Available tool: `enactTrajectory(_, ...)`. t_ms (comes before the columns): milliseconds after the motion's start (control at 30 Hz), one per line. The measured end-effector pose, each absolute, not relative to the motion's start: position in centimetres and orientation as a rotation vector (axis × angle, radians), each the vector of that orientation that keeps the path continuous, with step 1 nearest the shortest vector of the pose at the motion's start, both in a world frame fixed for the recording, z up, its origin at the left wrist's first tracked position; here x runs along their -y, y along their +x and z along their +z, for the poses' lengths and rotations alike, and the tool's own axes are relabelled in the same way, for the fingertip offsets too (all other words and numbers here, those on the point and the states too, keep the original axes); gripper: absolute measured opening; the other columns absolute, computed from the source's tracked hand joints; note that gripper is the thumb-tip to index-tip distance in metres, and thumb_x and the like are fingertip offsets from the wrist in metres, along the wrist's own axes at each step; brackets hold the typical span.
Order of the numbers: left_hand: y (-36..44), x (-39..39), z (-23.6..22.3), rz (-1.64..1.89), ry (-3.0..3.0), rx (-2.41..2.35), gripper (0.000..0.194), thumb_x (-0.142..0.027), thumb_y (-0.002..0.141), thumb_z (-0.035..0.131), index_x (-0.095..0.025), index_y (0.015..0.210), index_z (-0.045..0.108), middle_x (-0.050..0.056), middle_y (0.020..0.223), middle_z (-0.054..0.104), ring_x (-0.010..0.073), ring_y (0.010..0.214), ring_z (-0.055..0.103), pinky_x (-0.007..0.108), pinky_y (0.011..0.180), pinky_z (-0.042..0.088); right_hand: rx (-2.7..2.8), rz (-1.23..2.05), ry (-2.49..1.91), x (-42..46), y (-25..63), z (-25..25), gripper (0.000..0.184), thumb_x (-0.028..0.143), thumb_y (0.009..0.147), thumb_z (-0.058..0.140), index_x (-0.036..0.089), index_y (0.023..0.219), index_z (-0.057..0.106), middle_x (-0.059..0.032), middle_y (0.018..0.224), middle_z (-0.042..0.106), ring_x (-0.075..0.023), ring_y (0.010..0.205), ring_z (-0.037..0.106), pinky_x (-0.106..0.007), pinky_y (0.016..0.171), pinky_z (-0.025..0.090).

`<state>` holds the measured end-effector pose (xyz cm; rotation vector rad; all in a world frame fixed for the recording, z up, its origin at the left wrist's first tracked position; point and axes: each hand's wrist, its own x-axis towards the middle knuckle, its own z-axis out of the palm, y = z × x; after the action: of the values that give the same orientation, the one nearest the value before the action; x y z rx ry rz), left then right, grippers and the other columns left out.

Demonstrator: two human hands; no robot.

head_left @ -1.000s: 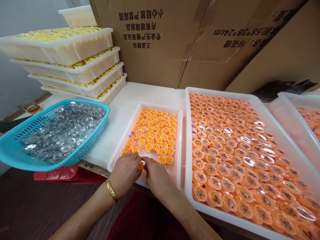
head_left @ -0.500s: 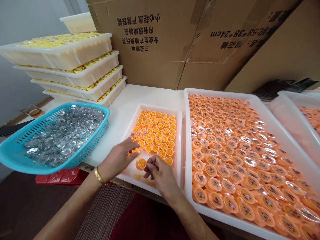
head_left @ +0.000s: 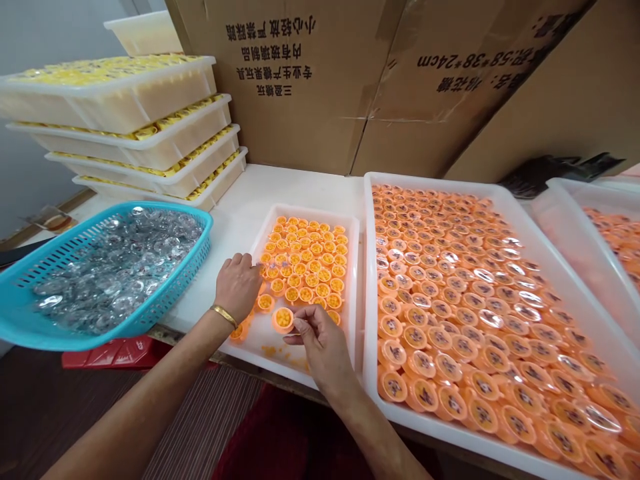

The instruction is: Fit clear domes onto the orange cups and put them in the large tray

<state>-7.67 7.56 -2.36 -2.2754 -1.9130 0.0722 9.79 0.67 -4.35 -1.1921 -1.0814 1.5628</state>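
Note:
In my right hand [head_left: 320, 340] is a small orange cup [head_left: 283, 320] filled with little yellow balls, pinched at its right side over the near part of a small white tray [head_left: 354, 293]. My left hand [head_left: 237, 287] is over that tray's left edge, back upward and fingers curled down. Its fingertips are hidden, beside clear plastic pieces [head_left: 275, 265] lying on the filled cups. Rows of similar orange cups [head_left: 305, 257] fill the far part of the tray. Loose yellow balls [head_left: 270, 350] lie scattered on its floor near me.
A blue basket [head_left: 197, 267] of clear plastic domes stands left. To the right is a large white tray [head_left: 370, 267] of lidded orange cups, with another tray [head_left: 565, 207] beyond. Stacked trays [head_left: 165, 110] of yellow pieces and cardboard boxes [head_left: 300, 127] stand behind.
My left hand has moved away from the held cup, up and left, its fingers now curled down. An orange cup it covered now shows on the tray. My right hand still holds its cup.

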Motion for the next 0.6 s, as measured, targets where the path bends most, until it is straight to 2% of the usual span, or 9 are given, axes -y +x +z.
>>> enactTrajectory(133,-7.73,-7.51,-2.63,0.049,-2.261,1.903,0.034,-0.027,0.090,0.039,-0.014,0.090,0.070,0.016,0.087,0.058,0.0317,0.091,0.050,0.042,0.072,0.036,0.947,1.650,-1.076,-0.69,9.90,-4.03,0.020,0.038,0.079,0.062,0.020,0.083,0.053,-0.0038,0.102,0.065,-0.0167,0.080,0.067,-0.036,0.072,0.060)
enactTrajectory(233,-7.65,-7.46,-2.83,0.038,-2.248,1.897,0.035,-0.025,0.090,0.036,-0.013,0.088,0.070,0.017,0.086,0.058,0.0311,0.089,0.050,0.043,0.072,0.035,0.884,1.701,-0.989,-0.70,10.07,-3.71,0.020,0.036,0.080,0.061,0.021,0.093,0.056,-0.0036,0.106,0.062,-0.0179,0.089,0.065,-0.038,0.078,0.059)
enactTrajectory(333,-7.45,-7.46,-3.08,0.028,-2.238,1.894,0.035,-0.021,0.090,0.035,-0.013,0.087,0.069,0.016,0.086,0.058,0.0305,0.087,0.050,0.042,0.071,0.034,0.885,1.738,-0.964,-0.72,10.17,-3.69,0.026,0.037,0.081,0.061,0.020,0.101,0.059,-0.0048,0.109,0.061,-0.0169,0.087,0.065,-0.039,0.082,0.057)
enactTrajectory(467,-7.32,-7.64,-3.28,0.007,-2.231,1.891,0.034,-0.020,0.089,0.036,-0.014,0.083,0.069,0.015,0.085,0.059,0.0299,0.086,0.051,0.043,0.071,0.034,0.871,1.748,-0.995,-0.81,10.15,-4.06,0.029,0.039,0.077,0.067,0.018,0.095,0.061,-0.0037,0.097,0.065,-0.0147,0.075,0.066,-0.037,0.078,0.057)
enactTrajectory(600,-7.78,-7.36,-2.54,-0.060,-2.194,1.919,0.034,-0.023,0.090,0.036,-0.015,0.077,0.067,0.014,0.084,0.058,0.0295,0.087,0.051,0.043,0.073,0.036,0.820,1.707,-1.007,-0.86,10.18,-4.24,0.028,0.038,0.076,0.068,0.017,0.093,0.060,-0.0024,0.091,0.066,-0.0161,0.077,0.067,-0.036,0.078,0.057)
